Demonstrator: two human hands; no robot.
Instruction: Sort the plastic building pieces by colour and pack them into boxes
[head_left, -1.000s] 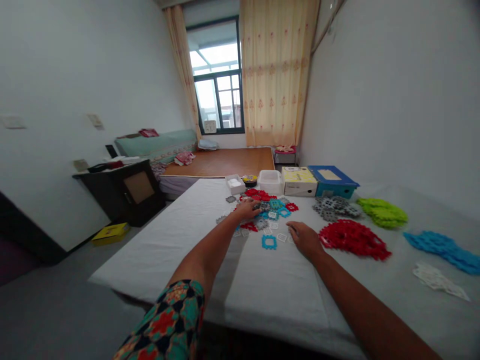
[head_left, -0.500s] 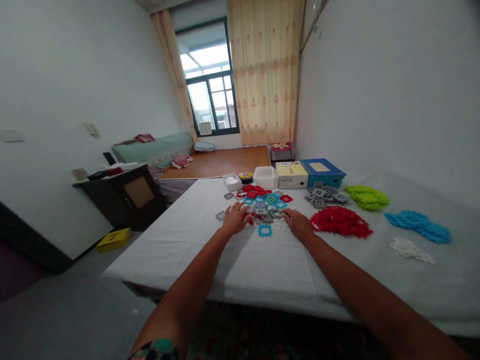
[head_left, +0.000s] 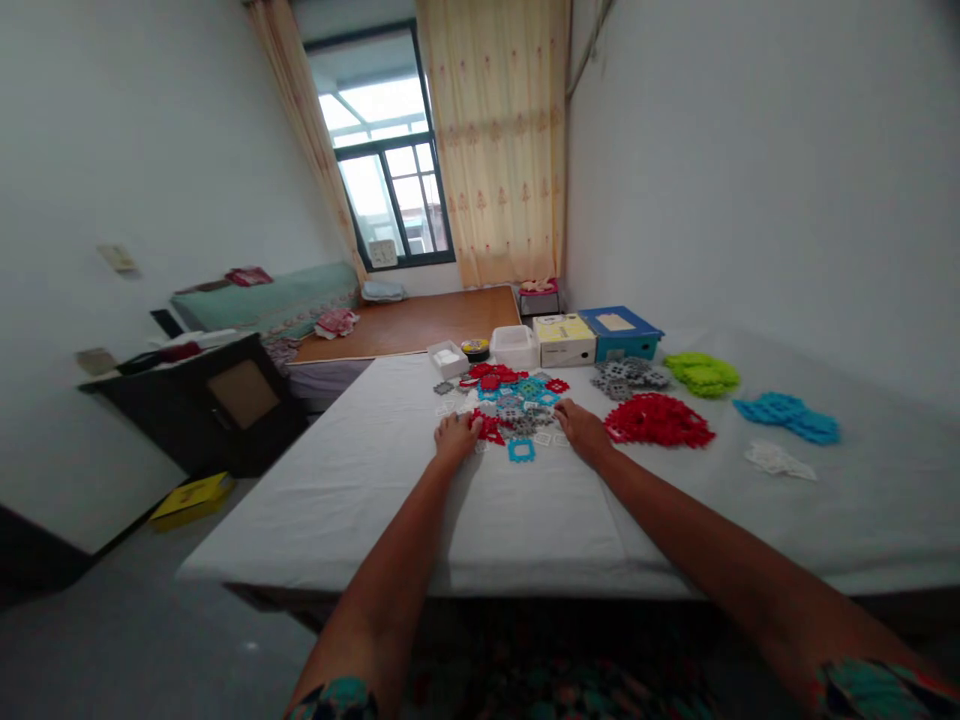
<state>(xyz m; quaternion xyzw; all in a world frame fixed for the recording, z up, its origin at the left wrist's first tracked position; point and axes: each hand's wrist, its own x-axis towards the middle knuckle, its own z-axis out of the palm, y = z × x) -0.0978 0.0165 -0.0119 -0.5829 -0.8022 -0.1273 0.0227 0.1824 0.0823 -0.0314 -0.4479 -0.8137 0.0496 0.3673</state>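
Left hand (head_left: 456, 438) and right hand (head_left: 583, 430) both stretched forward, backs up. Left is open, fingers loosely spread, tips at the red pieces (head_left: 490, 430) on its inner side; right's fingers curled, can't tell if anything's pinched. Mixed pile (head_left: 527, 421) sits between them.

The left hand (head_left: 456, 438) is at the left edge of a mixed heap of pieces (head_left: 510, 407) on the bench (head_left: 337, 490), the right hand (head_left: 582, 430) at its right, near a red pile (head_left: 661, 420).
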